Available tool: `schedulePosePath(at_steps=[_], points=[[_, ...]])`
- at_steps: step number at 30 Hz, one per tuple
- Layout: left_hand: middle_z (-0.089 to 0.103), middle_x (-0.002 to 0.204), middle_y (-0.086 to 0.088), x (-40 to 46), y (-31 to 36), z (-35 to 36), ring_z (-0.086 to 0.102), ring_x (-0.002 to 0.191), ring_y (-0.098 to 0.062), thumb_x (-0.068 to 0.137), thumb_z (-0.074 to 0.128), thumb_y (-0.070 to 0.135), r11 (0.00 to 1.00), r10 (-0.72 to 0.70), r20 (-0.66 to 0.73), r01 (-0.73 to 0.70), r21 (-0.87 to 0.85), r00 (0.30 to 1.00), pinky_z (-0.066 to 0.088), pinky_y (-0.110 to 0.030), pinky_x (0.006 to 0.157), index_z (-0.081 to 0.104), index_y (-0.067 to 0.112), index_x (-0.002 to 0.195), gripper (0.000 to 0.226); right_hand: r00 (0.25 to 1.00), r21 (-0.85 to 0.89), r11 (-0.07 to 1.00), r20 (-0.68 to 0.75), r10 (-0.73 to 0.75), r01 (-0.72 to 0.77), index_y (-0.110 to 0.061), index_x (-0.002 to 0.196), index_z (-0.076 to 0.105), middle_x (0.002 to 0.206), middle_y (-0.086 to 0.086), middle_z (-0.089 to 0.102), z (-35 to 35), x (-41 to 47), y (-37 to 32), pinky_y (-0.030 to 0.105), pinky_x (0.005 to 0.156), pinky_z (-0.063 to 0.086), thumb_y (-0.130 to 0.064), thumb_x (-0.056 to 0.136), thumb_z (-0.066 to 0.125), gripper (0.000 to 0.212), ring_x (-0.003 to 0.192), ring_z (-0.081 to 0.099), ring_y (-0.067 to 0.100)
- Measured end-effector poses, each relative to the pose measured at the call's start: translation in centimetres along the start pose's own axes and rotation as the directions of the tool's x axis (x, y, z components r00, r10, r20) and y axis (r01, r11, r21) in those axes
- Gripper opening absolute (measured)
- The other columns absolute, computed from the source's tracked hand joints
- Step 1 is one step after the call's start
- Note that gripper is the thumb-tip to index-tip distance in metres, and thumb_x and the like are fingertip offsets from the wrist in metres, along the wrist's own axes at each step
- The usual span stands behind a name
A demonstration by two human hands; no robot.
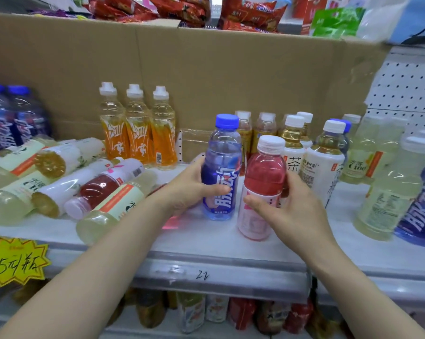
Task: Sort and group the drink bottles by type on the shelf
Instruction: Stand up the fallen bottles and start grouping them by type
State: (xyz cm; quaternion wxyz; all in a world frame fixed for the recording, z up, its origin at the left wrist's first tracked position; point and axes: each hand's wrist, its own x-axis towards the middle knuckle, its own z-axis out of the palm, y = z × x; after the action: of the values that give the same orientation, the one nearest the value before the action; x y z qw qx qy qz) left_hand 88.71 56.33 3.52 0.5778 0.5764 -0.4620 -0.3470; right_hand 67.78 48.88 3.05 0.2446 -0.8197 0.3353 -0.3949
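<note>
While both bottles stand mid-shelf (206, 243), each hand holds one upright.
Left hand (189, 189) wraps the blue bottle (221, 167); right hand (287, 211) wraps the red bottle (261, 189), just right of it. Likely separating types: matching blue bottles (13, 118) stand far left, another red bottle (101, 189) lies left.

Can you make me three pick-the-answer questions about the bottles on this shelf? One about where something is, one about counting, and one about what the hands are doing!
1. Where do the orange bottles stand?
A. against the cardboard
B. on the floor
C. in a basket

2. How many orange bottles are there?
A. one
B. three
C. six

3. What does the left hand hold?
A. nothing
B. a snack bag
C. the blue bottle

Answers: 1 A, they stand upright before the cardboard. 2 B, three white caps show. 3 C, its fingers curl round it; the right hand holds the pink bottle.
</note>
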Motion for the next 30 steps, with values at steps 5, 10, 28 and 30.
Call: schedulePosePath(at_steps=[5, 10, 28, 30], points=[[0.064, 0.134, 0.006, -1.5, 1.5, -1.5, 0.061, 0.123, -0.013, 0.082, 0.079, 0.033, 0.934, 0.109, -0.138, -0.054, 0.354, 0.984, 0.053, -0.031, 0.099, 0.053, 0.024, 0.140, 0.065, 0.999, -0.081, 0.997, -0.048, 0.002, -0.005, -0.029, 0.120, 0.061, 0.103, -0.015, 0.048, 0.2, 0.3, -0.1, 0.027, 0.081, 0.038, -0.056, 0.066, 0.085, 0.065, 0.099, 0.053, 0.011], [0.052, 0.149, -0.005, -3.6, 1.0, -4.5, 0.052, 0.130, -0.024, 0.079, 0.076, 0.059, 0.365, 0.005, -0.293, 0.271, 0.891, 0.956, 0.048, -0.040, 0.104, 0.038, 0.023, 0.153, 0.090, 0.997, -0.052, 0.999, -0.078, -0.007, 0.003, -0.028, 0.138, 0.048, 0.125, -0.008, 0.059, 0.0, -0.4, 0.0, 0.033, 0.090, 0.047, -0.049, 0.069, 0.088, 0.082, 0.112, 0.060, 0.014], [0.060, 0.120, 0.007, -5.2, 14.2, -4.9, 0.063, 0.107, -0.020, 0.064, 0.088, 0.055, 0.087, -0.365, -0.118, 0.160, 0.983, 0.923, 0.057, -0.039, 0.092, 0.054, 0.027, 0.122, 0.073, 0.882, 0.284, 0.958, 0.439, -0.172, 0.045, -0.032, 0.156, 0.035, 0.151, -0.018, 0.047, 5.9, -1.2, -6.1, 0.028, 0.115, 0.040, -0.043, 0.074, 0.089, 0.099, 0.137, 0.043, -0.005], [0.064, 0.122, 0.002, -4.6, 14.3, -4.1, 0.063, 0.105, -0.017, 0.066, 0.086, 0.059, 0.086, -0.315, -0.054, 0.085, 0.993, 0.948, 0.056, -0.038, 0.093, 0.057, 0.022, 0.125, 0.075, 0.861, 0.293, 0.956, 0.488, -0.143, -0.008, -0.036, 0.148, 0.045, 0.139, -0.019, 0.058, 7.8, -1.2, -5.8, 0.024, 0.104, 0.045, -0.041, 0.068, 0.093, 0.093, 0.123, 0.053, -0.010]])
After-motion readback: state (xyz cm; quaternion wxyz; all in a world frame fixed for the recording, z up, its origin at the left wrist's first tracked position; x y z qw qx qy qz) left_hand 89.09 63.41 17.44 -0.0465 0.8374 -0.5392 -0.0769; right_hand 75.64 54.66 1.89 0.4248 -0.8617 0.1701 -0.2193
